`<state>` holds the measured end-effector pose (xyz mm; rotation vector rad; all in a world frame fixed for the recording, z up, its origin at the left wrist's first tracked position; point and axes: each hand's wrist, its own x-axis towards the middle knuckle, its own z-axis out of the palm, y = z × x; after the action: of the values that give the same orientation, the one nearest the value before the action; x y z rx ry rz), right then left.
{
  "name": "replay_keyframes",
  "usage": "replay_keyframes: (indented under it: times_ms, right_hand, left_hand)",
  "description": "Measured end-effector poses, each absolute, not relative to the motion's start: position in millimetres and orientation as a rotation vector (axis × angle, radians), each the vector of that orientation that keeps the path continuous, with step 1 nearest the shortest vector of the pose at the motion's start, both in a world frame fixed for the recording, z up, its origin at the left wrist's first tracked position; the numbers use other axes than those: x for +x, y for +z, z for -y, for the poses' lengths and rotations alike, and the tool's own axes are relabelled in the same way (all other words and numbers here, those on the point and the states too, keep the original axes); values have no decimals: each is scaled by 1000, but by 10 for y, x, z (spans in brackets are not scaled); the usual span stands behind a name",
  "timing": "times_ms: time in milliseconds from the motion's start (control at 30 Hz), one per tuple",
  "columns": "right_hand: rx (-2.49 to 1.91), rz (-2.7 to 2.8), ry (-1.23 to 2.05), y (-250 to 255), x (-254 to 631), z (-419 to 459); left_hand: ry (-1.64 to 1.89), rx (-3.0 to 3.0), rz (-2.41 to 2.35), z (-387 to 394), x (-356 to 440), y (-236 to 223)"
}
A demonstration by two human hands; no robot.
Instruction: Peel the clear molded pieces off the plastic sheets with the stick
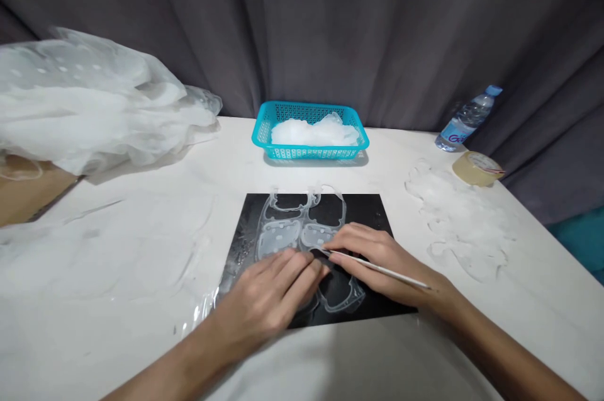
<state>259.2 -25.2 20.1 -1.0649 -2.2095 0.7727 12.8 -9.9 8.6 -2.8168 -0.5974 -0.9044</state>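
A translucent plastic sheet [282,235] with large cut-out openings and small pale pads lies on a black mat [368,206]. Its far edge reaches past the mat onto the table. My left hand [278,291] is closed over the near part of the sheet, fingers bent and pressed together at its inner edge; the fingertips are partly hidden. In my right hand [372,256] is a thin white pen-like tool [384,271], pinched between thumb and fingers. The tool's working tip meets the sheet close to my left fingertips, too small to make out.
A turquoise basket [309,152] holding white translucent pieces stands behind the mat. Thin clear scraps [462,218], a tape roll [477,168] and a water bottle [467,121] are at right. On the left, a heap of plastic sheeting [94,105] lies over a cardboard box [35,190].
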Motion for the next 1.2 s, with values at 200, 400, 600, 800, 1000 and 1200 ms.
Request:
replay_keyframes:
  times_ms: [200,400,600,800,1000,1200]
  right_hand:
    - [-951,2368,17,128,2511,319]
    - [-953,2364,-274,77,2400,349]
    - [-966,2385,-285,74,2380,364]
    - [-1016,2373,-252,87,2358,369]
    - [-1036,2349,-222,103,2350,388]
    - [-1031,2344,-234,115,2360,385]
  left_hand:
    - [-1073,-3357,2025,292,238,130]
    - [-1671,-3169,2781,185,295,85]
    - [-1916,-3008,2885,161,351,134]
    - [-2046,-2915,2873,182,372,144]
    - [-2157,-2788,2880,212,390,103]
    - [-2223,-2747,2895,210,410,127]
